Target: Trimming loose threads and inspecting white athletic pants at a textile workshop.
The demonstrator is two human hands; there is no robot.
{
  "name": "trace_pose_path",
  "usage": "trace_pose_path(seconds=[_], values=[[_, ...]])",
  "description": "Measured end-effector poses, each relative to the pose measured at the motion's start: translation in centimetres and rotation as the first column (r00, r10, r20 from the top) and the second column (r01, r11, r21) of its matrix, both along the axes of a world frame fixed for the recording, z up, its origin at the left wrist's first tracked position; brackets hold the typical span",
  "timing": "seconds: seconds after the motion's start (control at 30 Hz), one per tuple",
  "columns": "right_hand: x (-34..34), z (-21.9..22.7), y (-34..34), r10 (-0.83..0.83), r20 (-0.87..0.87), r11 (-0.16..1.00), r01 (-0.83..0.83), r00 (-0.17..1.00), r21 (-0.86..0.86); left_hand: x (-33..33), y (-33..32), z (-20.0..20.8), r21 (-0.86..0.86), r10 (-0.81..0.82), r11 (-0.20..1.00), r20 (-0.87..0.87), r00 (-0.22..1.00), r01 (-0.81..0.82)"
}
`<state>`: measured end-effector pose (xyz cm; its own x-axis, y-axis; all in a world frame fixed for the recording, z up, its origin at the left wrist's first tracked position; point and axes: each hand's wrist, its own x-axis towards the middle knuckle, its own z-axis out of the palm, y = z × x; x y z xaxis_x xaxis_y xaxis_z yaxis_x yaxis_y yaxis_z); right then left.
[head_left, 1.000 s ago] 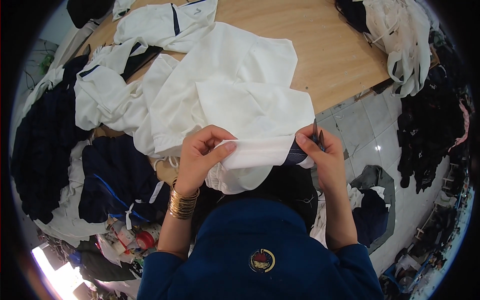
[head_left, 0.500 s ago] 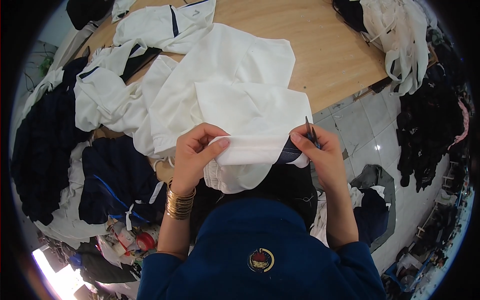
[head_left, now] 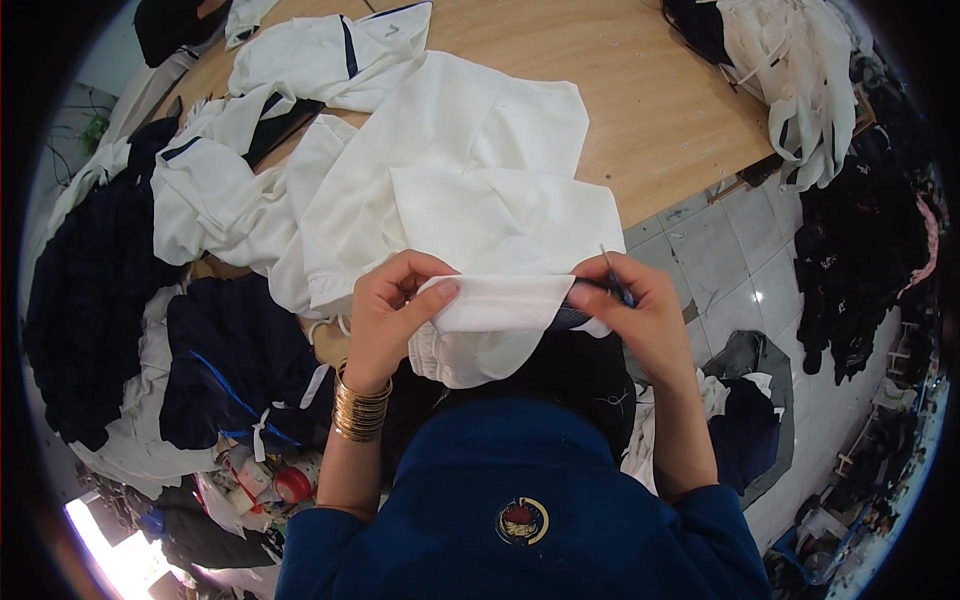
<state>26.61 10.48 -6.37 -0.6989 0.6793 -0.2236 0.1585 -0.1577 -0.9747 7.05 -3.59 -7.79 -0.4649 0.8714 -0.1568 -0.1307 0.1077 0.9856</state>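
Head view, status on the left hand [head_left: 395, 305]?

Grip closed, thumb on top, fingers behind, pinching one end of a folded white garment [head_left: 495, 303]. Gold bangles [head_left: 360, 410] on that wrist.

Right hand [head_left: 640, 310]?

At the other end of the fold, thumb over the navy panel [head_left: 569, 318]. Grip curled round the scissors [head_left: 624, 288], points up past the fingers (thumb and blades are blurred, so can't tell how firmly it pinches the cloth or whether the blades are apart).

Where's the garment exactly?

Between the two hands, in front of the person's blue top [head_left: 520, 460]. Fold runs roughly level; gathered edge hangs below it, near the left hand. More white cloth [head_left: 500, 120] lies just beyond, spread over the desk [head_left: 680, 110]. Can't tell if it's all one piece.

Rest of the desk?

White garment with a navy stripe [head_left: 300, 65] at the far left.

Around it?

Navy garment with a bright blue stripe [head_left: 235, 360], left of the left forearm. Pale pile [head_left: 790, 70] upper right. Black garments [head_left: 845, 265] at far right, past the tiled floor [head_left: 745, 240]. Navy cloth [head_left: 745, 430] lower, outside the right forearm.
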Motion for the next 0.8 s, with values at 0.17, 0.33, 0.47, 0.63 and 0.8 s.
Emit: trace_pose_path(seconds=[0.17, 0.33, 0.47, 0.63, 0.8], values=[[0.4, -0.2, -0.1, 0.053, 0.096, 0.826, -0.098, 0.994, 0.556, -0.3, -0.4, -0.4, 0.064, 0.015, 0.998, -0.119, 0.993, -0.007], [0.6, -1.1, -0.2, -0.002, -0.201, 0.488, 0.176, 0.980, 0.855, -0.3, -0.5, -0.6, 0.212, -0.057, 0.967, -0.365, 0.929, 0.143], [0.9, -1.2, -0.7, -0.021, -0.222, 0.394, 0.212, 0.975, 0.894, 0.1, -0.6, -0.7, 0.255, 0.001, 0.960, -0.419, 0.908, 0.117], [0.9, -2.8, -1.0, -0.071, -0.379, 0.384, 0.376, 0.923, 0.843, 0.4, -0.8, -0.4, 0.218, -0.004, 0.968, -0.490, 0.872, 0.127], [0.8, -3.0, -1.3, -0.079, -0.380, 0.405, 0.378, 0.922, 0.833, 0.4, -1.0, -1.1, 0.220, -0.004, 0.967, -0.486, 0.874, 0.126]])
